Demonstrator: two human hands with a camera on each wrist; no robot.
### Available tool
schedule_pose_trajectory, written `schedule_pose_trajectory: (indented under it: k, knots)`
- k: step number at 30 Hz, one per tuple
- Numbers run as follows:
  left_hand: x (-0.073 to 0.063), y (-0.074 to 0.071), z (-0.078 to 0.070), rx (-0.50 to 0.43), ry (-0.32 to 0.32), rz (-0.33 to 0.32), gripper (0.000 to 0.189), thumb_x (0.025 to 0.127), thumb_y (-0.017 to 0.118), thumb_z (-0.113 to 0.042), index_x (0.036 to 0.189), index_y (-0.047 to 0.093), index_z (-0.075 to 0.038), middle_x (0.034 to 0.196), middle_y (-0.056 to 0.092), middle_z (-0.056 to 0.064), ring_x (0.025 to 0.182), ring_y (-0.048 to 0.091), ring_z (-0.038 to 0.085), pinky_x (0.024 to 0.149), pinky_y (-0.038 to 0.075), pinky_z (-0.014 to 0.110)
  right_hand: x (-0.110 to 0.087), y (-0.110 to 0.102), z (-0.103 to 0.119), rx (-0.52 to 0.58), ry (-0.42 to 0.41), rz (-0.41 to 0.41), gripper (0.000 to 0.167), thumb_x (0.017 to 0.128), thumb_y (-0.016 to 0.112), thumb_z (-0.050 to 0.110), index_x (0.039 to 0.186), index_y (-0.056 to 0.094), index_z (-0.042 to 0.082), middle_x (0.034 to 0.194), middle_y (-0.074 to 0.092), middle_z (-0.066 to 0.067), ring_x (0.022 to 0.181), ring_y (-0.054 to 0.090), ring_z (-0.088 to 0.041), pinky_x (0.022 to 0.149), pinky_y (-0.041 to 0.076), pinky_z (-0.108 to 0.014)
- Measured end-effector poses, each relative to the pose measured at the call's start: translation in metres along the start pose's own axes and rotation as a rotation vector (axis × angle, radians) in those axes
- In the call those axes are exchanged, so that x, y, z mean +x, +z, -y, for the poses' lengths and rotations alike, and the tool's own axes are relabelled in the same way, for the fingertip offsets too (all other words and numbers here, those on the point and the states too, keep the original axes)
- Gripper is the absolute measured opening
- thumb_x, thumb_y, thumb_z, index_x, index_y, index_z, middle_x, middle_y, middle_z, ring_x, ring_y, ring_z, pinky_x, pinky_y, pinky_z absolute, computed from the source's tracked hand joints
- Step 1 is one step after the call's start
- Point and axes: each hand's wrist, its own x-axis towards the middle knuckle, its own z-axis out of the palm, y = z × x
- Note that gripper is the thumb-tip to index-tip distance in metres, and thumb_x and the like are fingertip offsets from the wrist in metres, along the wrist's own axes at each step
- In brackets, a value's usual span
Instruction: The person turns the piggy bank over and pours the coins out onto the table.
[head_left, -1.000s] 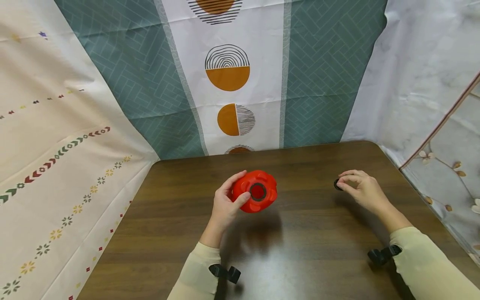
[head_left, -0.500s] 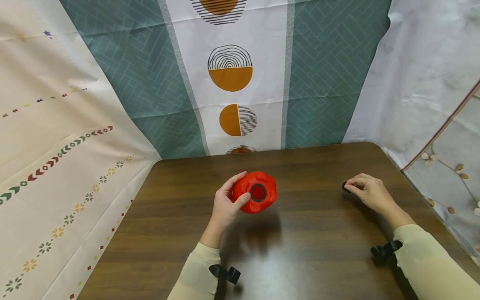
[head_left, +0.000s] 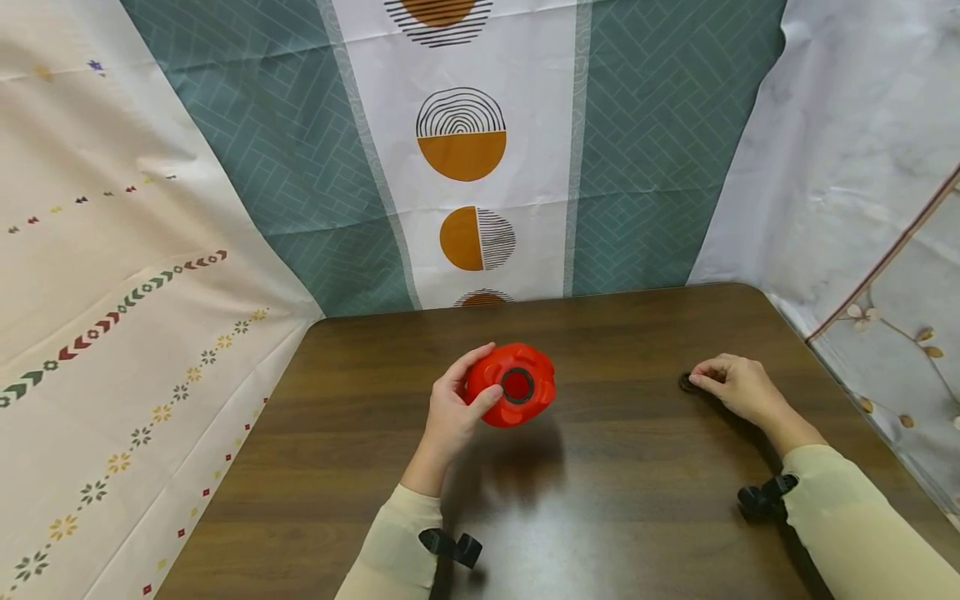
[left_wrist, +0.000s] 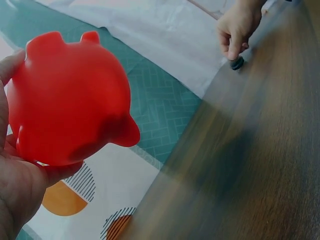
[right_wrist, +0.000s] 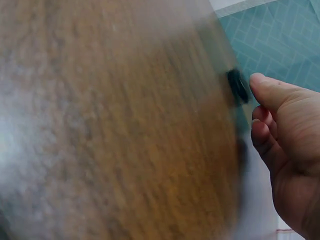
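My left hand (head_left: pixel 456 408) holds a red piggy bank (head_left: pixel 498 367) above the table, thumb across its underside. A round opening ringed in black (head_left: pixel 517 385) shows there. In the left wrist view the bank's rounded red body (left_wrist: pixel 70 100) and stubby projections face the camera. Out to the right, my right hand (head_left: pixel 738 392) is low at the tabletop, thumb and fingers pinched at a small black round plug (head_left: pixel 686 382). The right wrist view has the plug (right_wrist: pixel 238 86) right at the thumb tip, its far side and the index fingertip hidden.
The brown wooden table (head_left: pixel 360 500) reaches back to a teal and white patterned cloth (head_left: pixel 480 167). Pale cloths hang along the left side (head_left: pixel 150 333) and the right side (head_left: pixel 847 208). Each sleeve carries a black wrist camera mount (head_left: pixel 765 497).
My right hand has moved slightly right and down with the black plug, bringing it down to the tabletop. The left hand and piggy bank have hardly moved.
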Motion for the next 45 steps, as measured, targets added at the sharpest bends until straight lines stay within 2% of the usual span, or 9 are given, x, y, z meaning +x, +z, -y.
schedule_pose_trajectory:
  k: [7, 18, 24, 27, 32, 35, 38, 41, 45]
  knots:
    - [0.001, 0.001, 0.003, 0.003, 0.010, 0.000, 0.051, 0.087, 0.066, 0.002, 0.133, 0.047, 0.011, 0.120, 0.058, 0.025, 0.101, 0.061, 0.023, 0.081, 0.056, 0.035, 0.000, 0.001, -0.004, 0.007, 0.062, 0.057, 0.017, 0.089, 0.071, 0.027, 0.091, 0.074, 0.011, 0.086, 0.066, -0.002, 0.078, 0.057, -0.021, 0.068, 0.046, -0.038]
    - [0.000, 0.002, 0.005, 0.000, -0.020, -0.001, 0.051, 0.087, 0.068, -0.003, 0.134, 0.049, 0.005, 0.120, 0.059, 0.020, 0.101, 0.061, 0.022, 0.081, 0.056, 0.037, 0.004, 0.002, 0.000, 0.013, 0.145, 0.114, 0.029, 0.090, 0.067, 0.037, 0.094, 0.074, 0.009, 0.085, 0.068, -0.002, 0.076, 0.059, -0.019, 0.070, 0.047, -0.038]
    - [-0.001, 0.001, 0.015, -0.021, -0.013, -0.007, 0.052, 0.087, 0.068, -0.001, 0.134, 0.048, 0.008, 0.120, 0.059, 0.020, 0.101, 0.061, 0.022, 0.081, 0.056, 0.036, 0.005, 0.004, -0.001, 0.014, 0.194, 0.121, 0.038, 0.090, 0.065, 0.044, 0.094, 0.072, 0.007, 0.085, 0.068, -0.003, 0.076, 0.060, -0.020, 0.070, 0.048, -0.040]
    - [-0.001, 0.001, 0.025, -0.031, -0.013, -0.013, 0.053, 0.087, 0.069, -0.002, 0.135, 0.049, 0.005, 0.119, 0.060, 0.018, 0.102, 0.061, 0.024, 0.081, 0.056, 0.036, 0.003, 0.005, -0.002, 0.030, 0.211, 0.092, 0.039, 0.091, 0.064, 0.044, 0.095, 0.072, 0.006, 0.085, 0.068, -0.004, 0.076, 0.059, -0.020, 0.067, 0.047, -0.037]
    - [0.000, 0.003, 0.037, -0.037, 0.000, -0.017, 0.053, 0.088, 0.070, -0.011, 0.136, 0.051, -0.002, 0.120, 0.060, 0.015, 0.103, 0.060, 0.026, 0.081, 0.056, 0.036, 0.000, 0.004, 0.003, 0.081, 0.226, -0.023, 0.038, 0.091, 0.063, 0.043, 0.097, 0.072, 0.006, 0.081, 0.065, -0.005, 0.072, 0.054, -0.018, 0.060, 0.044, -0.027]
    - [0.001, 0.006, 0.040, -0.044, 0.021, -0.017, 0.053, 0.088, 0.071, -0.015, 0.136, 0.051, -0.002, 0.120, 0.060, 0.015, 0.103, 0.060, 0.028, 0.082, 0.056, 0.037, 0.000, 0.008, 0.021, 0.157, 0.210, -0.064, 0.035, 0.092, 0.063, 0.042, 0.098, 0.071, 0.009, 0.083, 0.066, -0.005, 0.071, 0.054, -0.014, 0.057, 0.043, -0.023]
    - [0.002, 0.010, 0.041, -0.058, 0.038, -0.018, 0.054, 0.088, 0.071, -0.015, 0.136, 0.050, 0.000, 0.122, 0.059, 0.016, 0.103, 0.060, 0.028, 0.082, 0.056, 0.037, 0.004, 0.016, 0.054, 0.301, 0.155, -0.037, 0.032, 0.093, 0.062, 0.038, 0.105, 0.068, 0.009, 0.090, 0.067, -0.007, 0.074, 0.057, -0.015, 0.058, 0.048, -0.023]
    - [0.005, 0.014, 0.042, -0.076, 0.057, -0.023, 0.055, 0.088, 0.070, -0.013, 0.136, 0.049, 0.002, 0.124, 0.058, 0.017, 0.104, 0.059, 0.029, 0.082, 0.056, 0.037, 0.010, 0.022, 0.096, 0.513, 0.088, 0.072, 0.033, 0.095, 0.061, 0.032, 0.118, 0.062, 0.008, 0.103, 0.065, -0.012, 0.086, 0.062, -0.024, 0.066, 0.055, -0.029]
    - [0.009, 0.021, 0.044, -0.098, 0.070, -0.036, 0.054, 0.088, 0.069, -0.009, 0.137, 0.048, 0.003, 0.125, 0.058, 0.017, 0.105, 0.059, 0.028, 0.083, 0.056, 0.036, 0.015, 0.029, 0.146, 0.765, 0.036, 0.256, 0.048, 0.096, 0.060, 0.026, 0.139, 0.045, 0.013, 0.125, 0.055, -0.020, 0.105, 0.061, -0.036, 0.077, 0.057, -0.043]
